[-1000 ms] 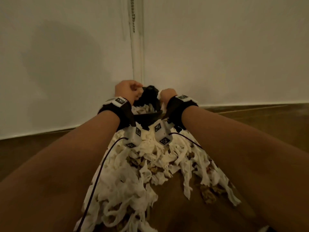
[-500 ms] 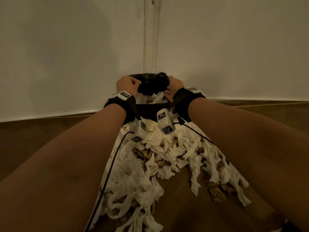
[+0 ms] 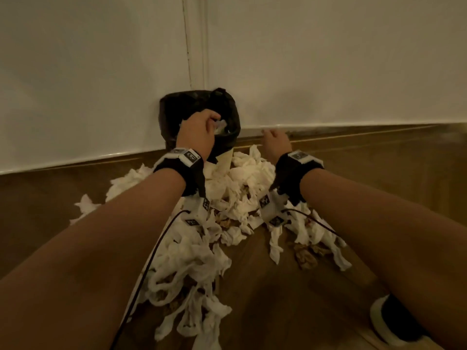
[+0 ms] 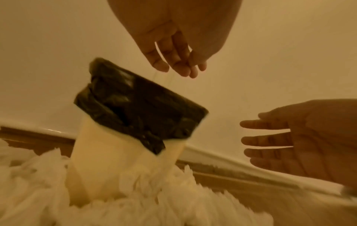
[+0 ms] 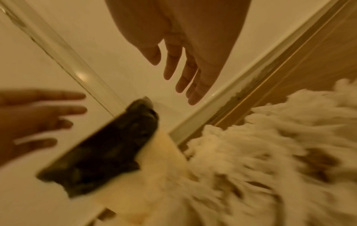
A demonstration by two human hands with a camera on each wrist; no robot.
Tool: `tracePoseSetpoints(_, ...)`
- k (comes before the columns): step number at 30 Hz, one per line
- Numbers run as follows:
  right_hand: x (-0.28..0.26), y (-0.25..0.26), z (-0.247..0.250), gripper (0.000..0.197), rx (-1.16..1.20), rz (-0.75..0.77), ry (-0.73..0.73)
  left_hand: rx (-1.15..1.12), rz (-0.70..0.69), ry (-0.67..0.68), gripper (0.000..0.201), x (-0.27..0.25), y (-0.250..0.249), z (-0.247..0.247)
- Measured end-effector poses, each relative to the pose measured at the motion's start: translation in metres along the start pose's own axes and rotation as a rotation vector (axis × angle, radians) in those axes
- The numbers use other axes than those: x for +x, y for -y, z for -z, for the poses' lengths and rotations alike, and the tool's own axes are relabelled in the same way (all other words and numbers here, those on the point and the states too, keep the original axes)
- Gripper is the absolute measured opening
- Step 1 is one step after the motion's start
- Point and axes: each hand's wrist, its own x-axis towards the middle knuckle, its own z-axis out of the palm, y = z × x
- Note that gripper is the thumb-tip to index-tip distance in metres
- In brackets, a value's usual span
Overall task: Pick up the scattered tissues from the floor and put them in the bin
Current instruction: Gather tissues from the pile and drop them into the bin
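The left hand [image 3: 195,132] hangs over the mouth of the bin [image 3: 174,114], fingers loose and pointing down, holding nothing. The right hand [image 3: 276,142] is beside the bin, fingers spread and empty. The tissues [image 3: 192,251] lie heaped on the wooden floor [image 3: 278,294], below and behind both hands, reaching the bin's base.

Backed against the far wall [image 3: 328,59], bin [image 3: 174,109] open from above; heaped tissues [image 3: 242,178] crowding its near side.
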Motion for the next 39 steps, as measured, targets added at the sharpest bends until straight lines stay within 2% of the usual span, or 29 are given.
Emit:
tracePoseSetpoints(4,-0.033,-0.069,0.019,0.03,-0.24,-0.087,0.039,0.078,-0.127,0.133,0.023,-0.038,-0.008,-0.039)
tracePoseSetpoints(9,-0.069,-0.132,0.023,0.043,-0.363,-0.213,0.241,0.219,-0.098,0.465,0.021,-0.094,-0.007,-0.09)
tracePoseSetpoints(12,-0.08,-0.155,0.018,0.048,-0.642,-0.097,0.32,0.29,-0.024,0.662,0.025,-0.122,-0.003,-0.112)
tracePoseSetpoints(13,-0.082,-0.162,0.016,0.053,-0.775,-0.043,0.372,0.312,-0.012,0.715,0.027,-0.129,-0.002,-0.118)
tracePoseSetpoints(15,-0.085,-0.178,0.013,0.072,-0.945,-0.029,0.494,0.375,0.0,0.799,0.029,-0.138,0.001,-0.127)
tracePoseSetpoints(17,-0.084,-0.193,0.012,0.089,-1.01,-0.025,0.585,0.433,0.006,0.859,0.032,-0.144,0.003,-0.135)
tracePoseSetpoints(20,-0.082,-0.205,0.009,0.088,-1.037,0.037,0.646,0.477,-0.066,0.89,0.031,-0.148,0.007,-0.146)
tracePoseSetpoints(23,-0.083,-0.213,0.006,0.063,-1.017,0.098,0.626,0.525,-0.195,0.912,0.029,-0.152,0.012,-0.159)
tracePoseSetpoints(25,-0.086,-0.217,0.003,0.05,-1.012,0.132,0.588,0.589,-0.219,0.952,0.029,-0.154,0.015,-0.166)
tracePoseSetpoints(29,-0.087,-0.217,0.003,0.039,-1.029,0.134,0.556,0.687,-0.226,1.01,0.029,-0.159,0.021,-0.174)
tracePoseSetpoints(33,-0.092,-0.214,0.005,0.024,-0.94,0.066,0.433,0.732,-0.271,0.966,0.032,-0.167,0.027,-0.174)
tracePoseSetpoints(36,-0.096,-0.212,0.008,0.022,-0.753,-0.003,0.266,0.728,-0.263,0.945,0.033,-0.17,0.029,-0.174)
tracePoseSetpoints(39,-0.102,-0.21,0.014,0.036,-0.5,-0.1,0.122,0.662,-0.241,0.928,0.042,-0.175,0.029,-0.171)
